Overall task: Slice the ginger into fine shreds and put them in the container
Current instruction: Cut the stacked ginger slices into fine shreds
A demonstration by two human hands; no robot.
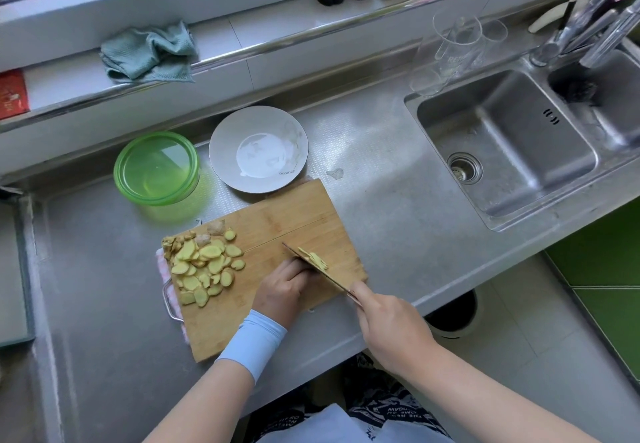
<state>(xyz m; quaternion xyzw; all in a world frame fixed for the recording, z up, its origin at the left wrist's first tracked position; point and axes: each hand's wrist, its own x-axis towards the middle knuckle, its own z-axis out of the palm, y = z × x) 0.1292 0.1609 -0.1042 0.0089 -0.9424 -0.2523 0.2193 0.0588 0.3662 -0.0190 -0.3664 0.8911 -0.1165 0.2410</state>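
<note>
Right hand [391, 325] wrapped tight round knife [336, 281] handle; blade on board [294, 221]. Left hand [284, 287] fingers curled against blade, grasp hidden. Shreds [313, 259] right of blade. Slices [204, 266] piled left.

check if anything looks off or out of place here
Nothing serious. The cutting board lies askew to the counter edge, a pink cloth poking out under its left side. A small pale smear or scrap sits on the counter right of the plate.
</note>
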